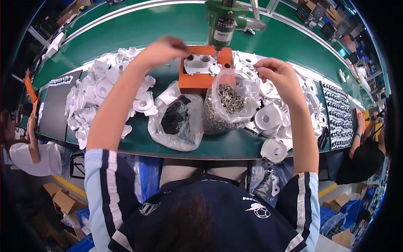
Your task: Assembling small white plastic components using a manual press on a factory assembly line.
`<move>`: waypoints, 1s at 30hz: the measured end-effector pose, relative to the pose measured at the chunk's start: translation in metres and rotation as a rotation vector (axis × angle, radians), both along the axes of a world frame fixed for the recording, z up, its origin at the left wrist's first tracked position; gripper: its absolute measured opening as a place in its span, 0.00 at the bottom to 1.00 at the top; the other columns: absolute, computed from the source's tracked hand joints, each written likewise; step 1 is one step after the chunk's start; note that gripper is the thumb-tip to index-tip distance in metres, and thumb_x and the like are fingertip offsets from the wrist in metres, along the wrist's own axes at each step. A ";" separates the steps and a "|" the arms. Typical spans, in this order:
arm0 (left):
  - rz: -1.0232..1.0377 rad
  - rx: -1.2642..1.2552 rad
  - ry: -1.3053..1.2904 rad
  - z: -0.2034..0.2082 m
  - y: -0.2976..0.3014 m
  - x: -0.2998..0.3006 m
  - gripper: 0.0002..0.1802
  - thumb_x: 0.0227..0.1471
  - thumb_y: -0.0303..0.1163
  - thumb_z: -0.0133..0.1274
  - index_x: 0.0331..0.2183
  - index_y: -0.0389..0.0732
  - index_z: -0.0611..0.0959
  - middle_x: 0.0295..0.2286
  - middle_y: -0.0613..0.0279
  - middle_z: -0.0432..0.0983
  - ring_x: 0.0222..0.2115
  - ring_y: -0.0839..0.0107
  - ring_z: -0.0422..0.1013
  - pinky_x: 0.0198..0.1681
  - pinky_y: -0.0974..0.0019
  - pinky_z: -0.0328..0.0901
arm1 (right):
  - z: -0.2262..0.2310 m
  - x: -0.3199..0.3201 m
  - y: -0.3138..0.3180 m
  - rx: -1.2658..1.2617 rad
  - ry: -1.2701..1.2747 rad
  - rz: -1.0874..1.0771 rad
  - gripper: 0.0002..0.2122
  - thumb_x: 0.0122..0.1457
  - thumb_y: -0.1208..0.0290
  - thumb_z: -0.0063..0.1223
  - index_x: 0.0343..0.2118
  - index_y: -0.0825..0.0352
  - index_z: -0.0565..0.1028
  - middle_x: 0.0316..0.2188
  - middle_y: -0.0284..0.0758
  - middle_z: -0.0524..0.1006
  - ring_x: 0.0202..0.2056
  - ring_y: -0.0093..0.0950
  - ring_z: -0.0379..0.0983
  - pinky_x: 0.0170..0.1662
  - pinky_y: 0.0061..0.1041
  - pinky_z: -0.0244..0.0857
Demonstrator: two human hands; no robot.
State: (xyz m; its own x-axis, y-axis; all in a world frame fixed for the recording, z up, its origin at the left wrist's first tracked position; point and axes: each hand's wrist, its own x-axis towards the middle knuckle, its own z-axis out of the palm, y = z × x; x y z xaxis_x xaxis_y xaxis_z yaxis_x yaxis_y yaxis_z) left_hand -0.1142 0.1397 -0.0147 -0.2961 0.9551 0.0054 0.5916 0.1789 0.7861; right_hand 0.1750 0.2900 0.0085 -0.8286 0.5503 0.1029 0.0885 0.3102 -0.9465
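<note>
My left hand [168,49] is at the left edge of an orange fixture block [196,84], its fingers smeared by motion. By its fingertips a small black piece [190,57] sits at the end of a white plastic housing [197,66] that lies on the block. Above the block's right part stands the green head of a press or screwdriving machine [222,31], its tip pointing down. My right hand [275,72] hovers right of the block over white parts, fingers curled together in a pinch; what they hold, if anything, is too small to make out.
An open bag of screws [228,101] and a bag of black parts [174,119] stand before the block. White housings are heaped left [103,90] and right [268,117]. A tray of small parts [338,113] lies far right. Other people work at both sides.
</note>
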 end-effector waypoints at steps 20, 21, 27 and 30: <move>-0.339 -0.277 0.221 -0.022 0.106 0.011 0.24 0.31 0.38 0.63 0.36 0.48 0.80 0.27 0.62 0.77 0.25 0.70 0.72 0.29 0.67 0.65 | -0.039 -0.074 0.054 -0.303 -0.218 0.182 0.16 0.50 0.81 0.53 0.43 0.70 0.67 0.27 0.35 0.74 0.27 0.21 0.70 0.30 0.17 0.65; -0.325 -0.337 0.235 -0.019 0.106 0.014 0.24 0.31 0.38 0.63 0.37 0.47 0.80 0.27 0.61 0.77 0.25 0.69 0.72 0.29 0.67 0.65 | -0.042 -0.077 0.055 -0.302 -0.219 0.180 0.16 0.50 0.81 0.53 0.43 0.70 0.67 0.27 0.35 0.74 0.27 0.21 0.70 0.30 0.17 0.65; -0.327 -0.227 0.219 -0.009 0.093 0.017 0.26 0.34 0.38 0.60 0.40 0.43 0.77 0.27 0.55 0.76 0.28 0.66 0.72 0.31 0.67 0.65 | -0.044 -0.100 0.049 -0.389 -0.236 0.231 0.15 0.50 0.83 0.53 0.42 0.71 0.67 0.28 0.35 0.74 0.27 0.21 0.71 0.31 0.16 0.68; -0.017 0.038 0.086 -0.020 0.072 0.021 0.23 0.40 0.37 0.57 0.41 0.39 0.74 0.31 0.53 0.76 0.32 0.60 0.72 0.36 0.62 0.64 | -0.048 -0.109 0.048 -0.417 -0.230 0.317 0.14 0.51 0.83 0.52 0.41 0.71 0.68 0.28 0.35 0.74 0.26 0.21 0.71 0.30 0.16 0.68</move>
